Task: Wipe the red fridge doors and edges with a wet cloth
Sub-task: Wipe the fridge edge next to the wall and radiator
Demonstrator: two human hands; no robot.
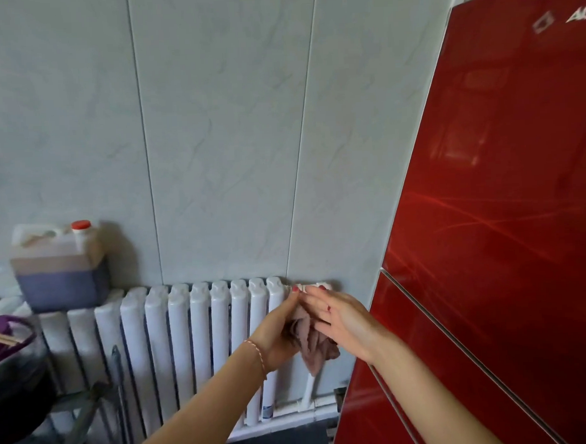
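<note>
The glossy red fridge fills the right side, with an upper door and a lower door split by a thin seam. A brownish-pink cloth hangs crumpled between my two hands, in front of the radiator and left of the fridge. My left hand grips the cloth from the left, fingers curled round it. My right hand lies against the cloth's right side with its fingers straight. Neither hand touches the fridge.
A white column radiator runs along the grey tiled wall. A plastic jug with a red cap stands on its left end. A dark bag and a purple item sit at lower left on a metal stand.
</note>
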